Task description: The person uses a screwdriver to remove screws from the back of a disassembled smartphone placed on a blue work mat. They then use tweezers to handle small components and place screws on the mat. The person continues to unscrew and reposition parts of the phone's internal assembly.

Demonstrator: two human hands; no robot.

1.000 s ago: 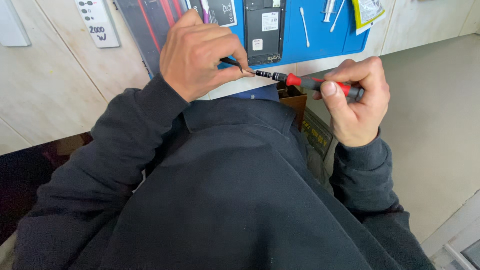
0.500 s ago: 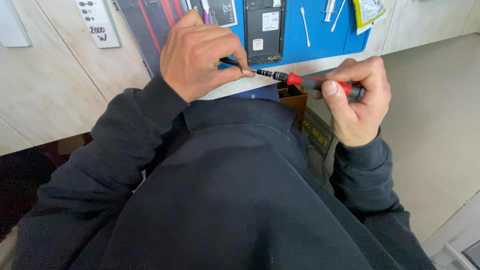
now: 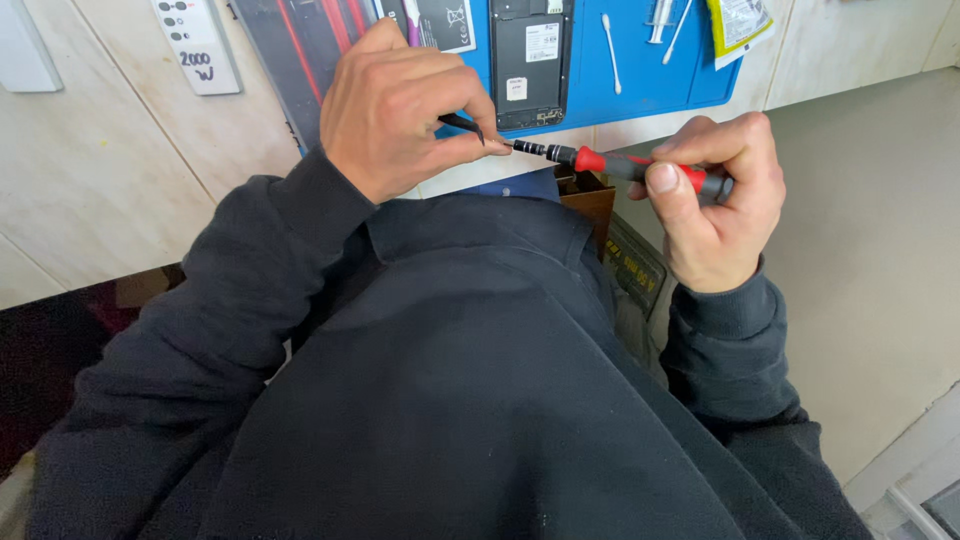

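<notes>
Head view: my right hand (image 3: pixel 715 205) is clenching the red-and-black precision screwdriver (image 3: pixel 625 166) level before my chest; my left hand (image 3: pixel 400 105), grasping slim black tweezers (image 3: pixel 462 124), is pinching at its metal tip as half a second ago, nothing shifted, seating ongoing

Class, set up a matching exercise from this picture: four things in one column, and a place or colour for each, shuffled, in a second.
1 screwdriver
2 phone
3 cotton swab
4 mat

a open-backed, lying on the mat
b blue
c white, right of the phone
d red and black, held in the right hand

Pairs: 1-d, 2-a, 3-c, 4-b
</notes>
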